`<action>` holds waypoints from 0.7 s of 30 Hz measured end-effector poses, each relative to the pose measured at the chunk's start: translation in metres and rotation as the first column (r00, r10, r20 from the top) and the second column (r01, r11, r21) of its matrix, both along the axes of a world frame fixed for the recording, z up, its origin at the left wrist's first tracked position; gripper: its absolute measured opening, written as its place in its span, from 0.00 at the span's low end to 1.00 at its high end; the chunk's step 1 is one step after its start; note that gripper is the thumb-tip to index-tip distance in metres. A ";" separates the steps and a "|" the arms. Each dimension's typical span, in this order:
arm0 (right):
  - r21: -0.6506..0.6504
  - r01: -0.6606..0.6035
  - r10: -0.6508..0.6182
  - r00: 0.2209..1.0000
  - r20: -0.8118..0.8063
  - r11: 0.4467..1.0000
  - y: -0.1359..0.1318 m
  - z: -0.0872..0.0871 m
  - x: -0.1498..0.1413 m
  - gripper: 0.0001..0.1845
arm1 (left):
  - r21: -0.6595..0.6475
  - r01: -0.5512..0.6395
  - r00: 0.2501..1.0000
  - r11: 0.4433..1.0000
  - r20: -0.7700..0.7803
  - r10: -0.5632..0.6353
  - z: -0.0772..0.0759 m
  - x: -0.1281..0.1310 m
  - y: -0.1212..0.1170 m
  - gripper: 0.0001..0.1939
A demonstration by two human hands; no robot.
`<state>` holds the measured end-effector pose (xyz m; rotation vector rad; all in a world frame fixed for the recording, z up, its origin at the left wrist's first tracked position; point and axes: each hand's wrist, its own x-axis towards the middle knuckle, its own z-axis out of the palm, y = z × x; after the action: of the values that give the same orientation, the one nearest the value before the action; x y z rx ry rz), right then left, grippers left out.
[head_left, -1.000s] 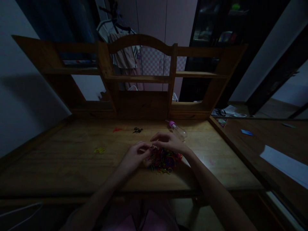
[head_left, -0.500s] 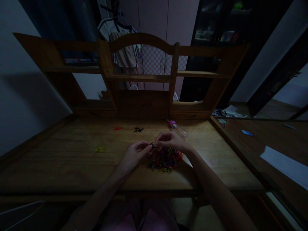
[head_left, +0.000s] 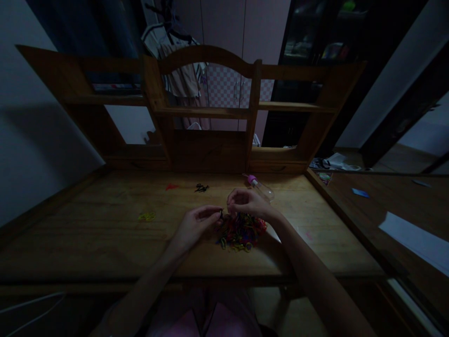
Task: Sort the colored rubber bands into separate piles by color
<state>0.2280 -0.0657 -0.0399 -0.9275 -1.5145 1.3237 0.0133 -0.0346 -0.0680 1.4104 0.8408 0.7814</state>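
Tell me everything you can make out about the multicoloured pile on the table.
The pile is a loose, tangled heap of small, thin, bendy-looking pieces, some closed loops. Red shows mostly at its right, yellow-green along its near edge, with dark and bluish bits between. It lies directly on the wooden table, just below the right hand and right of the left hand. Whether either touches it is unclear.

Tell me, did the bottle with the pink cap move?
No, the bottle with the pink cap is still lying in the same spot, near the foot of the shelf's right middle post.
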 end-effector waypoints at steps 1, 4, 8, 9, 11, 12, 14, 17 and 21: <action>0.002 0.004 -0.004 1.000 0.012 1.000 0.000 0.000 0.000 0.15 | 0.000 -0.004 1.000 1.000 -0.012 0.004 -0.001 0.000 0.000 0.21; 0.006 -0.014 0.014 0.999 0.047 1.000 0.000 0.000 0.001 0.15 | 0.012 -0.008 0.999 1.000 -0.035 0.008 -0.002 -0.002 0.000 0.21; -0.005 -0.052 0.052 0.997 0.050 0.999 0.000 -0.001 0.001 0.15 | 0.041 0.045 0.998 0.998 -0.044 -0.043 -0.001 -0.004 0.000 0.20; -0.009 -0.056 0.057 0.997 0.048 0.998 0.000 -0.001 0.001 0.15 | 0.036 0.060 0.997 0.998 -0.050 -0.058 0.000 -0.005 -0.001 0.20; -0.016 -0.058 0.059 0.997 0.050 0.998 0.000 -0.002 0.001 0.16 | 0.024 0.077 0.995 0.997 -0.066 -0.075 0.002 -0.005 -0.001 0.21; -0.019 -0.053 0.054 0.997 0.053 0.998 0.000 -0.002 0.001 0.17 | 0.018 0.079 0.994 0.997 -0.070 -0.078 0.003 -0.005 -0.001 0.22; -0.024 -0.043 0.045 0.997 0.060 0.999 0.000 -0.001 0.001 0.17 | 0.012 0.077 0.995 0.997 -0.066 -0.076 0.003 -0.005 -0.002 0.22; -0.021 -0.033 0.034 0.998 0.060 0.999 -0.001 0.000 0.002 0.16 | 0.015 0.065 0.996 0.998 -0.053 -0.064 0.002 -0.003 -0.004 0.21; 0.001 0.034 -0.034 0.998 0.061 0.999 0.000 0.000 0.003 0.14 | 0.061 0.035 0.995 0.998 -0.097 -0.029 0.007 -0.006 -0.004 0.19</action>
<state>0.2307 -0.0658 -0.0394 -0.9972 -1.5390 1.2815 0.0075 -0.0386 -0.0610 1.5233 0.8721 0.7249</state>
